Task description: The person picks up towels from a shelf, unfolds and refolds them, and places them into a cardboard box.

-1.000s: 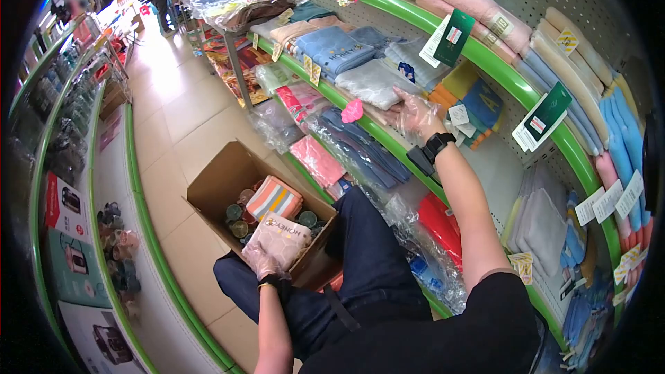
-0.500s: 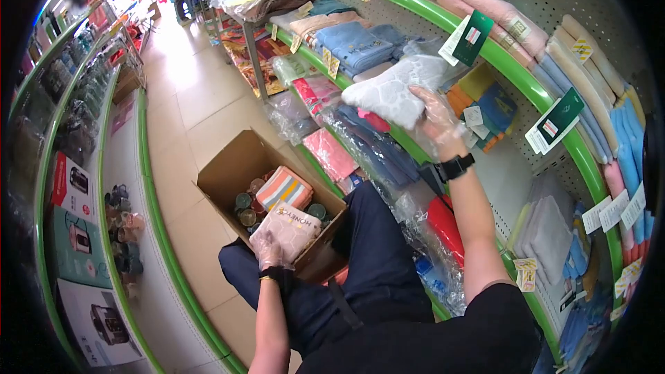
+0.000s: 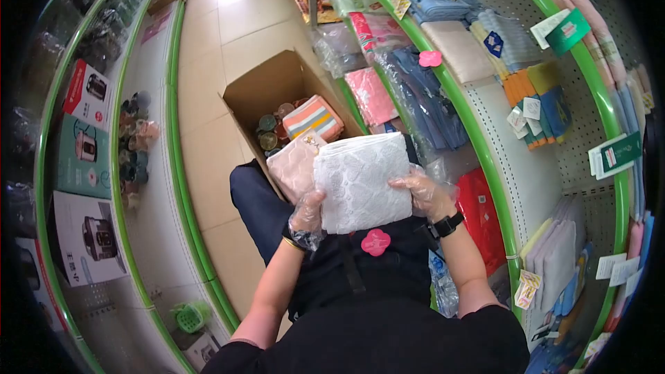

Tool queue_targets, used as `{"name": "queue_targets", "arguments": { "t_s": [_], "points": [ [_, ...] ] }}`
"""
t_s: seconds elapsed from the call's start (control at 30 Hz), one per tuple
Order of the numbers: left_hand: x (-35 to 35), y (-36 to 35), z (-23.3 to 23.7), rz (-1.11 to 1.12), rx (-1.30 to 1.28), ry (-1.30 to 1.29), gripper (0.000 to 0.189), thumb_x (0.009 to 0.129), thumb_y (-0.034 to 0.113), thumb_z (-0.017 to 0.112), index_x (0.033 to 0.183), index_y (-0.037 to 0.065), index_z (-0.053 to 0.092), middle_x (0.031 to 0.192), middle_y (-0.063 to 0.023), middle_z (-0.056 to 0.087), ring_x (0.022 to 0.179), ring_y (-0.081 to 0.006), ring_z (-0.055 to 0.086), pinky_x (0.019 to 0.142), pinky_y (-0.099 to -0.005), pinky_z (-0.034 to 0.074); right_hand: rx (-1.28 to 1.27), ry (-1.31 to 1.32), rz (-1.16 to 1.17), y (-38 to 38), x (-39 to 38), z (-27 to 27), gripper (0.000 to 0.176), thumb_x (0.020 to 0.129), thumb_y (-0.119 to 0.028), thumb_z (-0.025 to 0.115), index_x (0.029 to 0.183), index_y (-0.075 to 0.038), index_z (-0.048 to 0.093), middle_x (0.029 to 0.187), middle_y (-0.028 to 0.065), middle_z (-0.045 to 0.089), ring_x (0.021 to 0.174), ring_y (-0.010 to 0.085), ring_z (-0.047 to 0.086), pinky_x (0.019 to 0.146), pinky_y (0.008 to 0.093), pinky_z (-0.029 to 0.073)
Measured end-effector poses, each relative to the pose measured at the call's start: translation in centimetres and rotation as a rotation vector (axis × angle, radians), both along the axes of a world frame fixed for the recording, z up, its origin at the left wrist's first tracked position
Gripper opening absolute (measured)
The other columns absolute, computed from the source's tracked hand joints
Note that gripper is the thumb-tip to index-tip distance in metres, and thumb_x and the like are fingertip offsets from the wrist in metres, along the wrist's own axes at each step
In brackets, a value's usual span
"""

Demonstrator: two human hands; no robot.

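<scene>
A folded white towel [image 3: 363,183] is held up over my lap between both hands. My left hand [image 3: 307,217], in a clear plastic glove, grips its left edge with the thumb on the front. On the opposite edge my right hand [image 3: 429,195], gloved too, pinches the towel with thumb on top. A pink flower-shaped tag [image 3: 375,242] hangs just under the towel's lower edge. Beyond the towel stands an open cardboard box [image 3: 267,82]. Inside it are a pink folded towel [image 3: 294,168], partly covered by the white one, an orange striped towel [image 3: 313,120] and several glass cups [image 3: 267,122].
Green-edged shelves [image 3: 478,131] with stacked towels and hanging tags curve along my right. To the left, another shelf [image 3: 158,187] carries small cups [image 3: 138,140] and boxed appliances [image 3: 89,232]. A tiled floor aisle [image 3: 215,121] runs ahead between them.
My right hand has brought the white towel from the right shelf to above my lap. My left hand has left the pink towel and taken the white towel's left edge. The view has tilted down.
</scene>
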State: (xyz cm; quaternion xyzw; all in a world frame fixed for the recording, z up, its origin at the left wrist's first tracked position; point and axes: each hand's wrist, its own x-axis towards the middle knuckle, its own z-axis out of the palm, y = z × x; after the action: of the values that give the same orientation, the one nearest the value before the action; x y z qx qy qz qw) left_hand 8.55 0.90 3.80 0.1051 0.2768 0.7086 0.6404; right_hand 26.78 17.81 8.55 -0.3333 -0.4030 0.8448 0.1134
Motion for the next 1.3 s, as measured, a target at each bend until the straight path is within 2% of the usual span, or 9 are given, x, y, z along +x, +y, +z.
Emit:
{"name": "queue_targets", "arguments": {
  "t_s": [0.3, 0.43, 0.7, 0.77, 0.87, 1.0, 1.03, 1.1, 1.3],
  "points": [
    [-0.9, -1.9, -3.8, -0.122, -0.406, 0.569, 0.050, 0.076, 0.004, 0.059, 0.123, -0.001, 0.045, 0.109, -0.0087, 0.056, 0.093, -0.0164, 0.055, 0.081, -0.0303, 0.048, -0.008, -0.200, 0.102, -1.3, 0.5, -6.8, 0.033, 0.081, -0.007, 0.063, 0.111, 0.002, 0.054, 0.109, 0.0084, 0.059, 0.098, 0.0138, 0.057, 0.087, 0.0263, 0.045],
    [-3.4, -1.3, -2.8, 0.086, -0.415, 0.406, 0.049, 0.072, 0.000, 0.052, 0.121, -0.002, 0.045, 0.106, -0.0096, 0.057, 0.093, -0.0198, 0.059, 0.081, -0.0313, 0.051, 0.405, -0.045, 0.346, -1.1, -3.3, -4.9, 0.076, 0.074, -0.020, 0.073, 0.135, 0.001, 0.031, 0.124, 0.0151, 0.048, 0.113, 0.0206, 0.047, 0.095, 0.0314, 0.040],
    [-9.4, 0.8, -9.5, 0.432, -0.438, 0.514, 0.056, 0.078, 0.012, 0.063, 0.127, 0.001, 0.038, 0.111, -0.0121, 0.057, 0.094, -0.0239, 0.058, 0.082, -0.0350, 0.049, 0.484, -0.065, 0.156, 1.5, -12.4, -14.6, 0.064, 0.071, -0.020, 0.071, 0.126, -0.002, 0.045, 0.121, 0.0195, 0.053, 0.112, 0.0298, 0.051, 0.096, 0.0366, 0.039],
    [-10.4, -0.1, -12.2, 0.195, -0.690, 0.884, 0.070, 0.078, 0.027, 0.064, 0.130, -0.006, 0.033, 0.120, -0.0196, 0.053, 0.106, -0.0285, 0.054, 0.090, -0.0309, 0.042, 0.856, -0.402, 0.140, 1.1, -13.0, -18.2, 0.060, 0.072, -0.017, 0.069, 0.123, 0.003, 0.047, 0.115, 0.0183, 0.058, 0.107, 0.0249, 0.055, 0.092, 0.0328, 0.042],
    [-11.3, -1.0, -18.5, 0.203, -0.809, 0.979, 0.070, 0.077, 0.036, 0.064, 0.126, -0.007, 0.038, 0.116, -0.0220, 0.056, 0.106, -0.0310, 0.055, 0.089, -0.0322, 0.042, 0.984, -0.533, 0.081, -0.6, -12.6, -17.3, 0.054, 0.072, -0.018, 0.066, 0.119, 0.004, 0.050, 0.113, 0.0218, 0.059, 0.107, 0.0325, 0.057, 0.093, 0.0363, 0.043],
    [-10.4, -1.2, -12.8, 0.021, -0.847, 1.209, 0.059, 0.081, 0.037, 0.060, 0.121, -0.004, 0.044, 0.108, -0.0245, 0.058, 0.103, -0.0350, 0.056, 0.086, -0.0357, 0.043, 0.978, -0.609, 0.228, -0.5, -12.1, -14.8, 0.054, 0.073, -0.018, 0.065, 0.121, 0.002, 0.050, 0.110, 0.0223, 0.060, 0.105, 0.0314, 0.058, 0.091, 0.0357, 0.044],
    [-11.6, -1.9, -19.7, 0.172, -0.681, 1.067, 0.053, 0.082, 0.035, 0.059, 0.118, -0.003, 0.048, 0.107, -0.0229, 0.059, 0.101, -0.0342, 0.057, 0.087, -0.0353, 0.043, 1.033, -0.640, 0.225, -0.1, -11.7, -14.7, 0.053, 0.074, -0.017, 0.064, 0.121, 0.002, 0.050, 0.109, 0.0226, 0.061, 0.104, 0.0308, 0.058, 0.091, 0.0350, 0.045],
    [-9.9, -0.7, -12.8, 0.197, -0.751, 0.929, 0.052, 0.082, 0.032, 0.059, 0.117, -0.004, 0.048, 0.108, -0.0215, 0.059, 0.103, -0.0336, 0.056, 0.088, -0.0352, 0.043, 1.071, -0.405, -0.018, 0.6, -10.4, -13.6, 0.038, 0.077, -0.015, 0.061, 0.111, 0.000, 0.055, 0.103, 0.0201, 0.063, 0.099, 0.0314, 0.060, 0.087, 0.0354, 0.046],
    [-11.3, -1.0, -16.5, 0.223, -0.718, 0.825, 0.054, 0.081, 0.015, 0.059, 0.128, -0.004, 0.041, 0.121, -0.0159, 0.054, 0.106, -0.0255, 0.054, 0.091, -0.0314, 0.042, 0.950, 0.077, -0.423, 9.0, -8.0, 1.2, 0.016, 0.089, -0.010, 0.054, 0.104, -0.006, 0.056, 0.089, 0.0031, 0.062, 0.082, 0.0094, 0.058, 0.074, 0.0263, 0.048]
  ]
}}
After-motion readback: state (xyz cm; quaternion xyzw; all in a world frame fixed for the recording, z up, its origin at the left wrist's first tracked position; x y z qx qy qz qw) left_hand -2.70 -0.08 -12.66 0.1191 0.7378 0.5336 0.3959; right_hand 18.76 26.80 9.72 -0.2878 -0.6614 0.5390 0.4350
